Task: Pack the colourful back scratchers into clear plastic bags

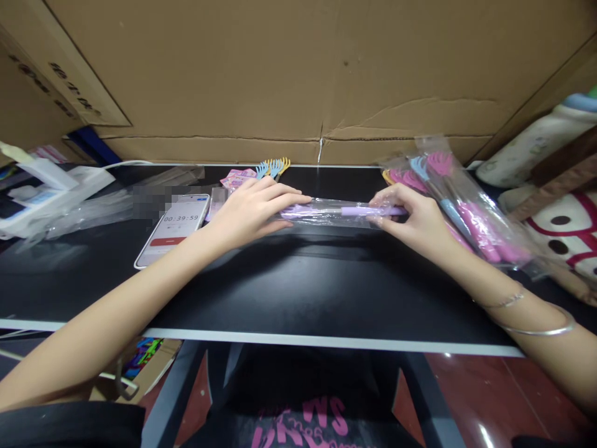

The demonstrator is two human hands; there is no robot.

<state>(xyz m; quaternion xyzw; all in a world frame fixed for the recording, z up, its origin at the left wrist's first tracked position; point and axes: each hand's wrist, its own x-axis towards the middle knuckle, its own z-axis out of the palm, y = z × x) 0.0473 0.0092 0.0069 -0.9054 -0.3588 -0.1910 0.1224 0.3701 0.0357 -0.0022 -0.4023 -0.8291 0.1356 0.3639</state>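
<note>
Together, left hand [247, 208] and right hand [416, 219] pinch the plastic-wrapped purple stick [355, 211].

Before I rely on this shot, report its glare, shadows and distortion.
Head view: soft sheen mid-way across the black tabletop; head view: dark shadow below the clear sleeve between left hand and right hand, with bright glints on its plastic; head view: bottle at right slanted, perhaps wide-angle stretch; head view: pixelation by the phone.
</note>
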